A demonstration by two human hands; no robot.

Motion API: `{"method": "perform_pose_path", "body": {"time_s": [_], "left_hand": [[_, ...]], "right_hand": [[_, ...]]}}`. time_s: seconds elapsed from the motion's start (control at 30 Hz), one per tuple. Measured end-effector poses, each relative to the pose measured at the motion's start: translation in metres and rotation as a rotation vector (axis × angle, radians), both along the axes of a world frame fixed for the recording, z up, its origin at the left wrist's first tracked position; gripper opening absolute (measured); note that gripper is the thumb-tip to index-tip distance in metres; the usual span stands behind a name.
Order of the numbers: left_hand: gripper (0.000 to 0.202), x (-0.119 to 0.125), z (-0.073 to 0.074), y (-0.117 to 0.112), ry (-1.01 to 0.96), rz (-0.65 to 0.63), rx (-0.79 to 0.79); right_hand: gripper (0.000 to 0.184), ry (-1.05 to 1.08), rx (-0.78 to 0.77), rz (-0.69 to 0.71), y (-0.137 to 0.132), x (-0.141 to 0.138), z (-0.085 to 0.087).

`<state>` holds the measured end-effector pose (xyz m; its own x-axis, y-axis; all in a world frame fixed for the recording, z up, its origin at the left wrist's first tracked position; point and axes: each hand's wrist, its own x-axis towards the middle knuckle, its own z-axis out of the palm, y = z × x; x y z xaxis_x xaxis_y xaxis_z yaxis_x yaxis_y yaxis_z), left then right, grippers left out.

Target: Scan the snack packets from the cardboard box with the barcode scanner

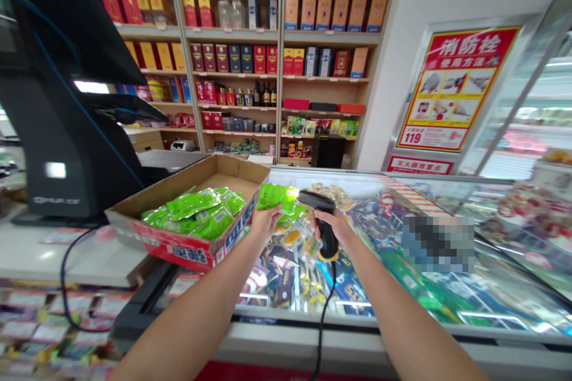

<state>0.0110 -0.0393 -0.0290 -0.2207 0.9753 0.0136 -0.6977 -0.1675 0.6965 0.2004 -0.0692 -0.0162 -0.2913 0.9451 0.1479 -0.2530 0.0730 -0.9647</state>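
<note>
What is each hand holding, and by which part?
The left hand holds a green packet by its lower edge; the right hand grips a corded black barcode scanner by its handle.

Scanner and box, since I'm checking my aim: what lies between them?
In the head view, a green packet, held in the left hand, lies between the scanner and the box.

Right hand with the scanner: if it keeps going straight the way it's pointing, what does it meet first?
The right hand holds a black barcode scanner whose head points up and left, so it would probably meet the green packet in the left hand first. Depth is hard to judge here.
</note>
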Motion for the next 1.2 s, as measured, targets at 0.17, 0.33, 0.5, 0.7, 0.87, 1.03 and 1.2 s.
{"method": "perform_pose_path", "body": {"time_s": [0.17, 0.33, 0.5, 0.7, 0.87, 1.03, 1.2], "left_hand": [[0.078, -0.002, -0.002, 0.002, 0.02, -0.014, 0.009], [0.067, 0.0, 0.002, -0.001, 0.005, -0.002, 0.015], [0.042, 0.004, 0.017, -0.007, -0.002, 0.124, -0.033], [0.031, -0.011, 0.056, -0.016, -0.164, 0.33, -0.011], [0.026, -0.048, 0.078, -0.026, -0.322, 0.482, -0.06], [0.017, -0.083, 0.083, -0.038, -0.418, 0.626, -0.005], [0.02, -0.083, 0.082, -0.044, -0.37, 0.605, -0.003]], "right_hand": [[0.028, -0.01, 0.009, 0.011, 0.0, 0.0, -0.001], [0.027, 0.0, 0.016, 0.01, 0.0, -0.001, -0.003], [0.026, -0.018, 0.078, -0.003, -0.001, -0.01, 0.009], [0.023, -0.13, 0.148, 0.038, -0.005, -0.046, 0.052], [0.024, -0.154, 0.183, 0.157, -0.005, -0.09, 0.069], [0.027, -0.15, 0.169, 0.202, -0.004, -0.119, 0.065], [0.027, -0.15, 0.133, 0.179, -0.008, -0.113, 0.059]]}}
